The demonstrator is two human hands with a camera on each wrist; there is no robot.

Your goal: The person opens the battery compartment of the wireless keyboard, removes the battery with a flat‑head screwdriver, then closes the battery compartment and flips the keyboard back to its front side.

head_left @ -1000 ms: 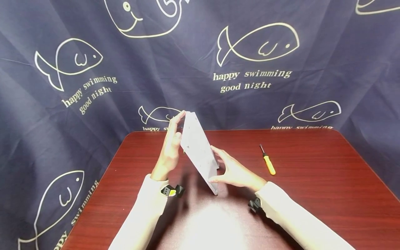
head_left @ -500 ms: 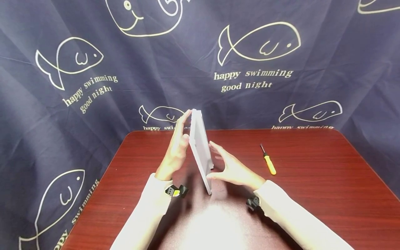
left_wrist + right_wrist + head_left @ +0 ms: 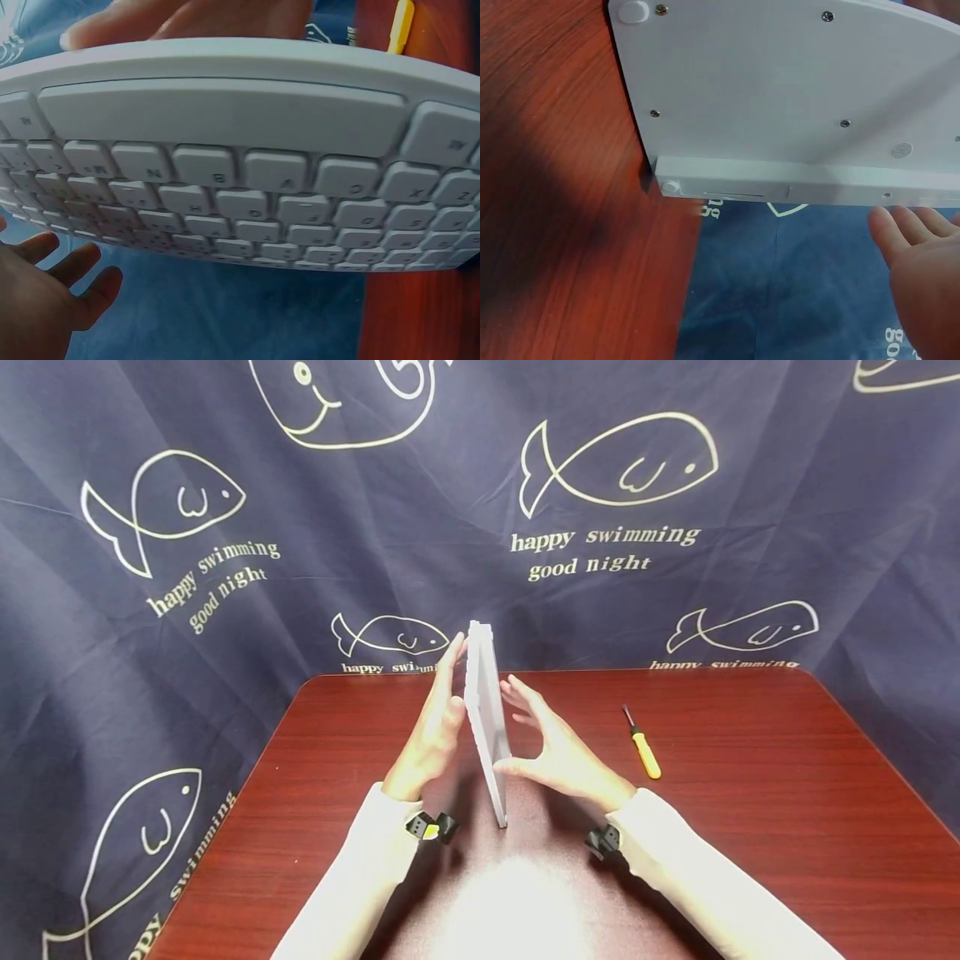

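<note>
A white keyboard (image 3: 487, 718) stands on its short end on the table, nearly edge-on in the head view. Its keys (image 3: 225, 172) face my left hand (image 3: 435, 735), and the screwed underside (image 3: 765, 82) faces my right hand (image 3: 558, 756). Along the key side my left hand reaches up with fairly straight fingers, close beside the keyboard. The right hand has thumb and fingers spread apart, their tips right at the underside. In the right wrist view, fingertips (image 3: 881, 217) meet the thick ridge along one long edge.
A yellow-handled screwdriver (image 3: 643, 752) lies to the right on the reddish-brown table (image 3: 750, 793). Behind the table hangs a dark blue curtain (image 3: 450, 510) with fish drawings. Black wrist cameras (image 3: 603, 841) sit at both cuffs. Bright light glares off the near tabletop.
The keyboard has turned from showing its flat underside to standing nearly edge-on and more upright. My left hand has moved right with it; the right hand's fingers have shifted slightly up.
</note>
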